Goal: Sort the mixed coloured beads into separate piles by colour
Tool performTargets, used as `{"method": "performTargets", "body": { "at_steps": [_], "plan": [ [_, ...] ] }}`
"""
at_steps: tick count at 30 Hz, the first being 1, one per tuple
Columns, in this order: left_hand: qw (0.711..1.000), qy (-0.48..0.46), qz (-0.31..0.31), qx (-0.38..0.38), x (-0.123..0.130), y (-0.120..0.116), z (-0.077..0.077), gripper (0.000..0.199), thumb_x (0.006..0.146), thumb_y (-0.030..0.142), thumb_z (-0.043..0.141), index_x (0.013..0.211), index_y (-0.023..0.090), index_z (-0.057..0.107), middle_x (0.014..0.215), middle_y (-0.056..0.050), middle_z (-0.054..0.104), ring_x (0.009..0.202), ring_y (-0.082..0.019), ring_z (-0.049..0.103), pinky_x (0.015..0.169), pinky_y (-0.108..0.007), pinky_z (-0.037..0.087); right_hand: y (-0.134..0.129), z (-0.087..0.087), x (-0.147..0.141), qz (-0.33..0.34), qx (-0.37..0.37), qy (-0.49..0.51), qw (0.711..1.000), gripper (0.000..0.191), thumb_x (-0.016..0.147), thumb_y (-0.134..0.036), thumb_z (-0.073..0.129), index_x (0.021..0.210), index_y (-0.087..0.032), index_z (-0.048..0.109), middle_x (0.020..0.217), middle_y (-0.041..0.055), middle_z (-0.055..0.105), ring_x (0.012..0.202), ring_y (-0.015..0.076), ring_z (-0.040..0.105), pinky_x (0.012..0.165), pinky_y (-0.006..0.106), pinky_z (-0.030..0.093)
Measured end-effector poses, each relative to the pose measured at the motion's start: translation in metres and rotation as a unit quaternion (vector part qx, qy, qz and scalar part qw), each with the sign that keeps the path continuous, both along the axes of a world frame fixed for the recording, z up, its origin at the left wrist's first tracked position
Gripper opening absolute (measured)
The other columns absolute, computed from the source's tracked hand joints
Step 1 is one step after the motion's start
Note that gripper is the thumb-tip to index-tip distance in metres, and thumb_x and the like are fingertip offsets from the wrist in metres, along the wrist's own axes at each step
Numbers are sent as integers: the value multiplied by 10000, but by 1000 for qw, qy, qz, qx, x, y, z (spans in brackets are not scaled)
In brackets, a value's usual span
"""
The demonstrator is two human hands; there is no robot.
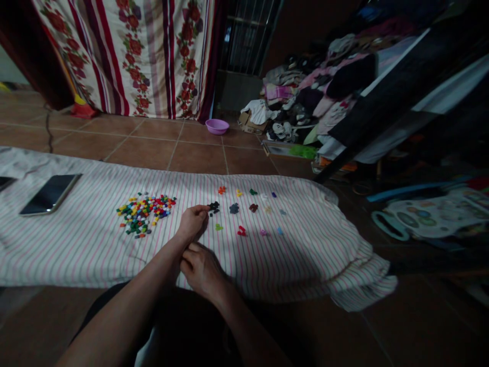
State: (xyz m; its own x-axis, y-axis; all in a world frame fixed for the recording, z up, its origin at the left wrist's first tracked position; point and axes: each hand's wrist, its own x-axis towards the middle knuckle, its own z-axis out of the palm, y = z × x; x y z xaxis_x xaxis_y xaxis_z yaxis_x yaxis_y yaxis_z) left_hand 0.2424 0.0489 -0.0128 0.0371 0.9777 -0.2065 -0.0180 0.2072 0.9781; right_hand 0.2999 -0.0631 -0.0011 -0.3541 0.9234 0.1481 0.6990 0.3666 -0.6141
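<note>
My left hand (193, 223) reaches to the small black pieces (214, 206), its thumb and forefinger closed together at the pile's left edge. Whatever sits between those fingertips is too small to make out. Closer to me, my right hand (203, 267) rests just below the left wrist with its fingers curled in; what they hold, if anything, is hidden. A mixed heap of small coloured plastic pieces (143, 211) lies left of my hands. To the right are little one-colour groups, among them orange (222, 190), dark grey (234, 208), brown (253, 208), red (241, 231) and lime green (218, 227).
A striped cloth (95, 250) covers the long, low surface under the pieces. On its left lies a phone-like dark device (50, 194). Beyond are a tiled floor, a purple basin (217, 127), a floral curtain (153, 56) and piled clothes (317, 92).
</note>
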Motion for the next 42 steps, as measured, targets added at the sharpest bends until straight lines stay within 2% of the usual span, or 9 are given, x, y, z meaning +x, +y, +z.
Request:
{"method": "performTargets", "body": {
  "at_steps": [6, 10, 12, 17, 20, 27, 35, 38, 42],
  "plan": [
    [999, 43, -1, 22, -3, 0, 2, 170, 685, 253, 615, 798, 171, 712, 556, -1, 622, 559, -133, 584, 576, -249, 479, 0, 3, 1, 0, -10, -3, 1000, 166, 839, -89, 538, 761, -192, 643, 829, 15, 640, 809, 145, 590, 705, 254, 427],
    [997, 75, -1, 34, -8, -5, 11, 157, 705, 210, 552, 725, 191, 707, 572, -8, 642, 603, -152, 612, 625, -267, 498, 0, 2, 1, -5, -17, -10, 1000, 166, 844, -106, 545, 752, -192, 652, 807, 16, 638, 781, 148, 582, 694, 261, 423],
    [990, 127, -26, 52, -10, -10, 17, 186, 708, 180, 530, 700, 200, 714, 565, -10, 642, 614, -161, 620, 648, -277, 502, 0, 1, 1, -8, -16, -15, 1000, 154, 838, -111, 555, 755, -188, 658, 807, 24, 642, 774, 155, 580, 697, 270, 424],
    [925, 336, -139, 113, -9, -19, 32, 284, 723, 115, 499, 762, 223, 759, 845, -54, 743, 834, -197, 673, 818, -304, 500, -1, -2, 1, -16, -17, -25, 999, 140, 829, -117, 565, 773, -180, 676, 815, 44, 668, 779, 167, 598, 704, 280, 431],
    [894, 398, -162, 131, -6, -19, 33, 335, 772, 114, 473, 887, 215, 771, 1034, -83, 735, 975, -219, 668, 902, -314, 485, -1, -3, 1, -19, -21, -33, 999, 134, 829, -125, 569, 781, -171, 685, 822, 55, 682, 782, 170, 614, 700, 279, 432],
    [890, 385, -161, 183, -6, -12, 25, 392, 825, 127, 436, 1075, 193, 731, 1123, -90, 702, 1059, -209, 641, 971, -314, 471, -1, -4, 1, -17, -6, -34, 999, 130, 833, -135, 567, 781, -181, 677, 818, 42, 681, 769, 160, 609, 691, 274, 427],
    [931, 319, -123, 127, -8, -15, 32, 365, 828, 109, 423, 991, 186, 739, 1036, -64, 723, 971, -169, 662, 943, -287, 485, -1, -3, 2, -6, -6, 0, 1000, 168, 831, -85, 528, 786, -191, 649, 842, 34, 651, 814, 158, 606, 719, 259, 441],
    [932, 321, -121, 116, -13, -17, 33, 362, 828, 110, 418, 981, 177, 739, 946, -50, 729, 864, -149, 667, 887, -274, 504, 0, -3, 2, 4, 1, 27, 1000, 176, 840, -83, 518, 801, -197, 646, 864, 33, 645, 839, 155, 608, 737, 250, 451],
    [921, 345, -121, 130, -24, -20, 32, 335, 831, 125, 438, 961, 179, 742, 997, -61, 708, 898, -152, 655, 893, -277, 495, 1, -3, 2, 7, 16, 58, 998, 183, 844, -79, 520, 817, -205, 650, 862, 33, 643, 842, 158, 608, 740, 251, 469]
  ]
}}
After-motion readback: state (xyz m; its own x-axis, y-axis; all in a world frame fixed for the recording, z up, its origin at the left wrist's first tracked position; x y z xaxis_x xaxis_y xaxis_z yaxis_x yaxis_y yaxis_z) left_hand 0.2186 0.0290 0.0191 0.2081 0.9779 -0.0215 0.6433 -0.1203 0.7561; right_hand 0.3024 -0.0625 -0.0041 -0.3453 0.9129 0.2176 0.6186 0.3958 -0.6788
